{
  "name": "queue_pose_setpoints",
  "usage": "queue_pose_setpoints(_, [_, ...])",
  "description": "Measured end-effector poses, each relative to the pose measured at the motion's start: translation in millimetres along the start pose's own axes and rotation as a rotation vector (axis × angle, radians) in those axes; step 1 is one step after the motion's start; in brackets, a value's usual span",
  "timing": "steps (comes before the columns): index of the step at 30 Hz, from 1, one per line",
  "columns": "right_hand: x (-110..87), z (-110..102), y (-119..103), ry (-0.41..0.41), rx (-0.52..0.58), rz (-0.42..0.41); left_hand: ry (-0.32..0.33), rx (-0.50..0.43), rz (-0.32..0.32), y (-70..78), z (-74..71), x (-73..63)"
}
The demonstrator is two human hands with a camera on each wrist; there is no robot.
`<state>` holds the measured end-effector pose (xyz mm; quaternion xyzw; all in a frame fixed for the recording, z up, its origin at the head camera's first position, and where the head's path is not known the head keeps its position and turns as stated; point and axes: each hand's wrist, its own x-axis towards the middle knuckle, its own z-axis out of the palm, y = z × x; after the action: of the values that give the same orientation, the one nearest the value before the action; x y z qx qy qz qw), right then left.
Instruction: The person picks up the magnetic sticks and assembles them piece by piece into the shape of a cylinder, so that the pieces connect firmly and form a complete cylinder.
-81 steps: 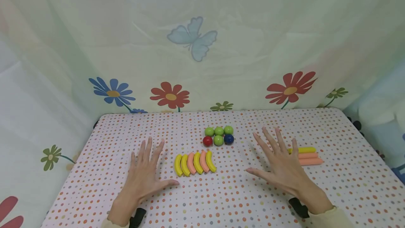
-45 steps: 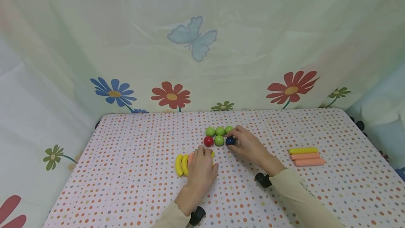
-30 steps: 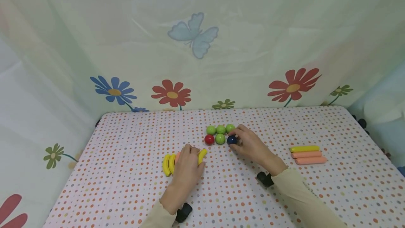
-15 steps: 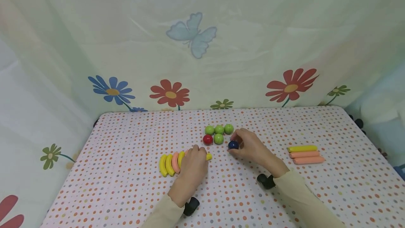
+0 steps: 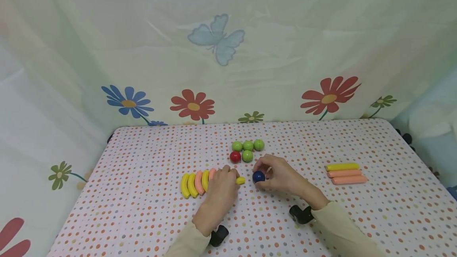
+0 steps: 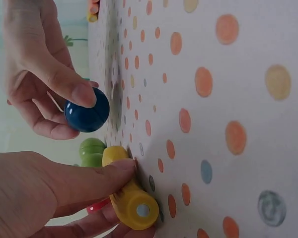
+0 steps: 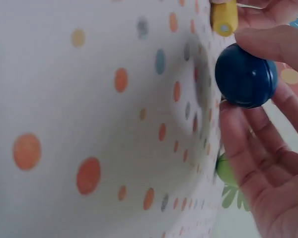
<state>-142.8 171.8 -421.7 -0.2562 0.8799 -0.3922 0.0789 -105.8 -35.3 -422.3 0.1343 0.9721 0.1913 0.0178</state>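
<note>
In the head view my left hand [image 5: 222,187] pinches a yellow curved stick [image 5: 241,180] between thumb and fingers. A silvery disc shows in the end of that stick [image 6: 131,201] in the left wrist view. My right hand [image 5: 283,175] grips a dark blue ball [image 5: 258,176] by thumb and fingertips, close over the table. Seen from the right wrist, the ball [image 7: 244,74] is near the yellow stick's end [image 7: 224,19], with a gap between. Left of my left hand lies a row of yellow and pink curved sticks [image 5: 192,185], partly hidden by it.
Behind the hands sit several green balls [image 5: 248,145] and one red ball [image 5: 235,156] in two rows. To the right lie a yellow straight stick [image 5: 342,167] and two pink ones [image 5: 349,180]. A dotted cloth covers the table [image 5: 143,162]; a flowered curtain [image 5: 271,62] hangs behind.
Both hands left their spread pose. My right hand took the blue ball from the group and brought it nearer. My left hand took the yellow stick at the row's right end; the row shifted left.
</note>
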Motion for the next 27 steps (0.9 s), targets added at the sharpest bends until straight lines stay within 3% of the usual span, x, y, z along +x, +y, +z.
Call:
queue_pose_setpoints(8, [2.6,7,2,-0.073,0.114,-0.046,-0.003,-0.027,0.003,-2.6,0.2,-1.0])
queue_pose_setpoints(15, [5.1,9,0,-0.053,0.018,-0.089,0.000,-0.051,0.019,-4.4,-0.8,-0.6])
queue_pose_setpoints(27, [5.7,13,4,-0.041,0.029,-0.143,-0.023,-0.121,0.020,-4.9,-4.4,-1.0])
